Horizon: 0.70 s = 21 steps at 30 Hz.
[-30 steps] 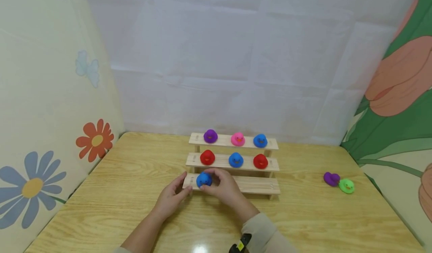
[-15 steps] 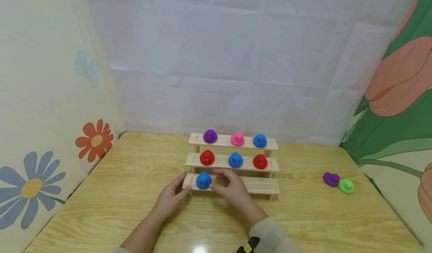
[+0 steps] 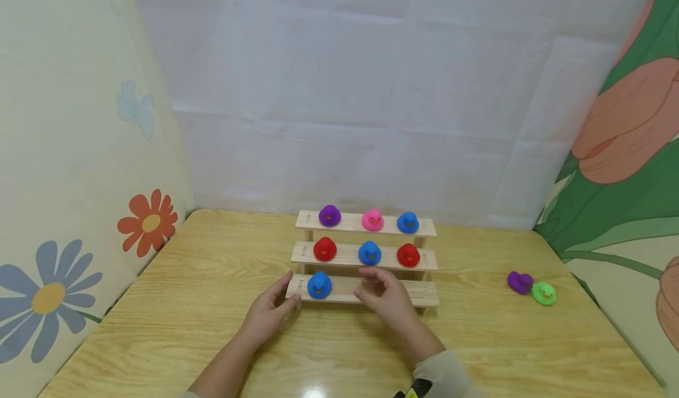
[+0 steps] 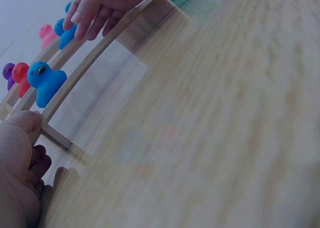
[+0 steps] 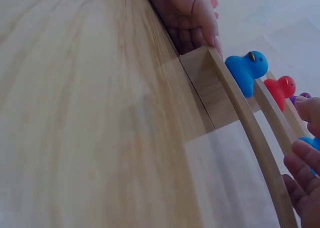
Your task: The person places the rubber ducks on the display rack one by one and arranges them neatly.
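Observation:
A three-tier wooden stand [image 3: 403,292] stands on the table, and my left hand [image 3: 266,312] holds the left end of its lowest tier, thumb at the front. A blue rubber duck [image 3: 319,285] sits upright on that tier near the left end, untouched by either hand. My right hand [image 3: 389,302] is over the right half of the same tier, thumb and fingers apart with nothing between them. In the left wrist view the left thumb [image 4: 27,120] lies at the tier's corner, close below the blue duck [image 4: 46,85].
The middle tier bears a red duck [image 3: 325,249], a blue duck [image 3: 369,253] and another red duck [image 3: 408,255]. On the top tier are purple [image 3: 330,216], pink [image 3: 373,220] and blue ducks. A purple duck [image 3: 520,282] and a green duck [image 3: 544,293] lie on the table at right.
My right hand has let go of the blue duck on the lowest tier and moved right along it. The left hand has kept its place at the stand's left end.

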Available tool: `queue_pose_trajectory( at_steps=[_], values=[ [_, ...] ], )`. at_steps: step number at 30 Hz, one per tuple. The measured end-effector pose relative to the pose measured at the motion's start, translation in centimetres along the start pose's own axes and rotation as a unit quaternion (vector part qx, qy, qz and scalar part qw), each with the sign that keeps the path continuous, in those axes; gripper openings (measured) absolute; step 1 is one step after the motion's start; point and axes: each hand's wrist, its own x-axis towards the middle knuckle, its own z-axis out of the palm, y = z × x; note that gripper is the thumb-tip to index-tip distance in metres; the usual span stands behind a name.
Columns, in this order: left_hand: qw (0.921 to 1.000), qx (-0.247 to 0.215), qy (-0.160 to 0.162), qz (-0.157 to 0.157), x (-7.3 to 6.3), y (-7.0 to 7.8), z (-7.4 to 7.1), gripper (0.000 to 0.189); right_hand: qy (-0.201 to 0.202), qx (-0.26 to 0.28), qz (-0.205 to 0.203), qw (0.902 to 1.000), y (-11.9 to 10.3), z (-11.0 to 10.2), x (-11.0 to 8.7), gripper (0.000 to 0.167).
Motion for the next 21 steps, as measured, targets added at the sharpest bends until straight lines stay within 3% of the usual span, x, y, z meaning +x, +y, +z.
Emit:
queue_pose_trajectory(
  at_steps=[21],
  values=[
    [1.0,-0.004,-0.002,-0.004,-0.2,0.4,0.0,0.063,0.11,0.006,-0.002,0.9939,1.9,-5.1,-1.4,0.029]
  ],
)
